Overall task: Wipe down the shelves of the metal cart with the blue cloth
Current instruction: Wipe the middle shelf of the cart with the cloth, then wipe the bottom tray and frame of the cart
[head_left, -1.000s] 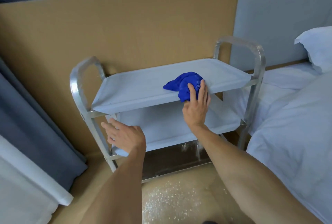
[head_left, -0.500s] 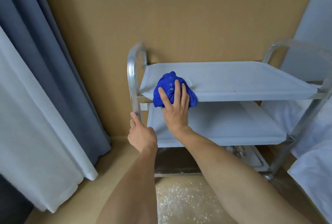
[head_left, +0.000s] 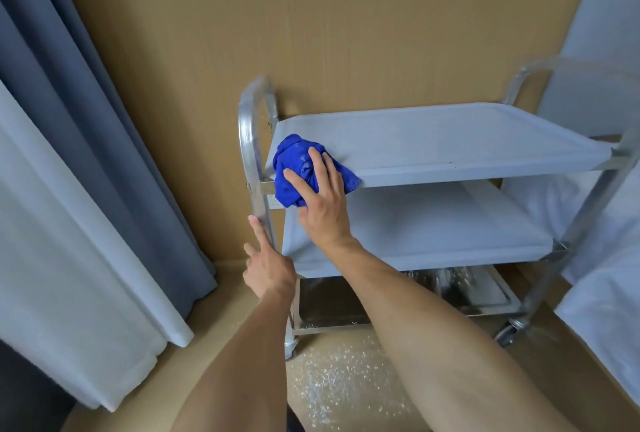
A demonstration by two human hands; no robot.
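The blue cloth (head_left: 304,172) is sitting scrunched up in a bumpy, bright blue ball on the front left corner of the top shelf (head_left: 450,141) of the shiny metal cart (head_left: 568,237), and part of it is hanging over the edge toward 6 o'clock. The right hand (head_left: 320,203) is pressing flat on it with straight, spread fingers. The left hand (head_left: 268,265), at 7 o'clock from the cloth, is holding nothing, with one straight finger touching the cart's left post (head_left: 250,154).

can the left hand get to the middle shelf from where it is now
Probably yes. The left hand rests by the cart's upright post, right beside the middle shelf, whose front edge is open; only the right forearm crosses nearby.
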